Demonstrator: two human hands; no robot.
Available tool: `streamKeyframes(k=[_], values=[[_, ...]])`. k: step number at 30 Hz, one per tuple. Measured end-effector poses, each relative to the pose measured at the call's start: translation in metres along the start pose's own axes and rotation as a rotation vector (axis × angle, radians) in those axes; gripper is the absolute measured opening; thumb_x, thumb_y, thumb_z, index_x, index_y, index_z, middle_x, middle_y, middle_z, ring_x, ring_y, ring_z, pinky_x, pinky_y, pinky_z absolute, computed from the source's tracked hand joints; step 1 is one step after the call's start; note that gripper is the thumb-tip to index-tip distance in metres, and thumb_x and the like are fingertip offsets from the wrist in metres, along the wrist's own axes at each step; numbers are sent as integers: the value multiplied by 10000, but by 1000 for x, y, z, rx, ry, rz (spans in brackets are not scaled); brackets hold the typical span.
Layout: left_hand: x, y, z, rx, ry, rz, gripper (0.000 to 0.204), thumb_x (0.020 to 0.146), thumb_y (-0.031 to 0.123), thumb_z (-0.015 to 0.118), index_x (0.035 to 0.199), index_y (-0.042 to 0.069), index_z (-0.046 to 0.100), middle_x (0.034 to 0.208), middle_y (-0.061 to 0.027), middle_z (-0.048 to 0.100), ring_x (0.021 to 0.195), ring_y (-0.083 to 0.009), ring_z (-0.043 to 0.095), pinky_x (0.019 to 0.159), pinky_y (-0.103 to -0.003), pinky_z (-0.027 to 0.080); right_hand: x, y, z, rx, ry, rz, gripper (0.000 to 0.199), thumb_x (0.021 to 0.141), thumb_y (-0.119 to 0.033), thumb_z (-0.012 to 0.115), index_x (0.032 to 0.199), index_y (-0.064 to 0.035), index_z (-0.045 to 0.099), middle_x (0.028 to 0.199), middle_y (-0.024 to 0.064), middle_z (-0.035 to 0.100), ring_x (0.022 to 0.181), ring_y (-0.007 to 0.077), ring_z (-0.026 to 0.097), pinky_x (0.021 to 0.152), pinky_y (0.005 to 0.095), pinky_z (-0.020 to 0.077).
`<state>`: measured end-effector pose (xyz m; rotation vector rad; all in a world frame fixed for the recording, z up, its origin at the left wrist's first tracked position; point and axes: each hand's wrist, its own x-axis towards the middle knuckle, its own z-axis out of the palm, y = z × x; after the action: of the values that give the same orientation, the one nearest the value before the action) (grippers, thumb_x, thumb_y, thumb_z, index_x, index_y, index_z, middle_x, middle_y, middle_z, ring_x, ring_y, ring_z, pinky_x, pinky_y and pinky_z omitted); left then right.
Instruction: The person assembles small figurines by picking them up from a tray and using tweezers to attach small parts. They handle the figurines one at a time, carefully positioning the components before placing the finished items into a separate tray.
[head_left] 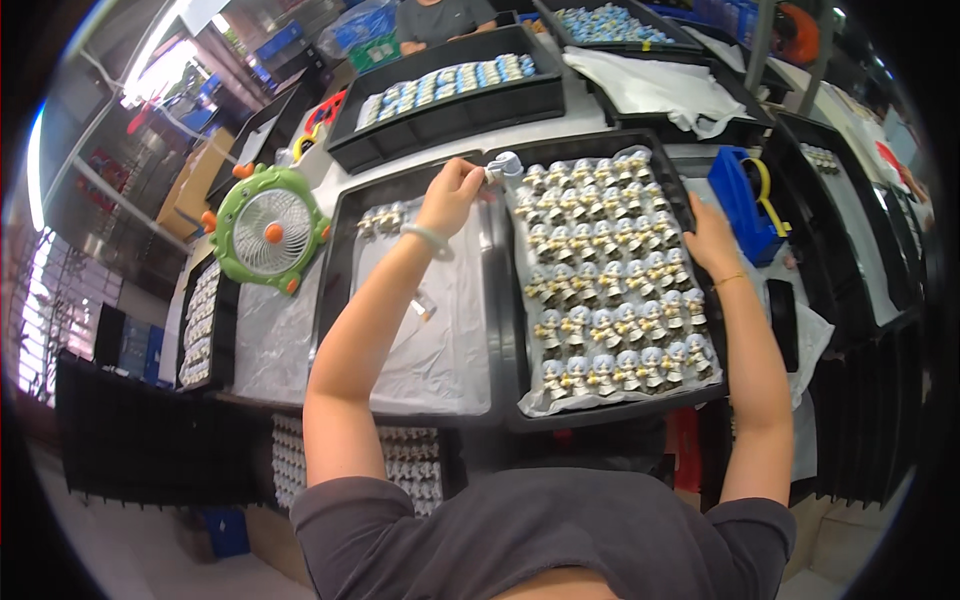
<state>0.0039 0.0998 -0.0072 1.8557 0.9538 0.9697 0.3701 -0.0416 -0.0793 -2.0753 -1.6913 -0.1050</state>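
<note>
L hand pinches figurine at 11 o'clock of tray; R hand at its 2 o'clock edge, finger spread: can't tell. Prob. one-pc lift/set-down; next needs light pinch.

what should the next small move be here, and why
Probably lower the held figurine gently, clear of its neighbours: the left hand pinches it near the far left corner of the crowded black tray, close to the far row of figurines.
</note>
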Motion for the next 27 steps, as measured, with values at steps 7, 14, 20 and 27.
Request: streamKeyframes(k=[7, 14, 20, 27], values=[[-116, 57, -4, -947, -158, -295, 370, 914, 297, 334, 1126, 12, 440, 1076, -158, 543, 900, -229, 573, 833, -346, 416, -32, -137, -49, 429, 74, -411, 442, 729, -146, 586, 1143, -33, 478, 1098, 157, 512, 1025, 298, 470, 894, 367, 356], [-138, 35, 13, 232, -23, 498, 462, 623, 155, 748, 946, 47, 436, 1122, -166, 507, 1004, -284, 514, 869, -403, 372, -54, -215, -48, 1277, -678, -130, 429, 836, -302, 528, 1139, -1, 476, 968, 74, 574, 810, 150, 545, 733, 298, 447], [-143, 47, 21, 190, 41, 701, 678, 485, 280, 832, 1007, 86, 444, 1100, -135, 503, 997, -262, 480, 866, -410, 341, -65, -206, -30, 1744, -1101, -41, 511, 872, -305, 473, 1258, 0, 338, 1103, 96, 517, 1035, 194, 498, 879, 323, 399], [-147, 56, 17, 197, -110, 608, 773, 490, 387, 813, 1081, 46, 453, 1013, -94, 521, 926, -241, 470, 839, -369, 330, -69, -207, -30, 1829, -1288, -27, 608, 842, -343, 507, 1274, 28, 292, 1180, 150, 451, 1119, 266, 445, 943, 397, 339]])
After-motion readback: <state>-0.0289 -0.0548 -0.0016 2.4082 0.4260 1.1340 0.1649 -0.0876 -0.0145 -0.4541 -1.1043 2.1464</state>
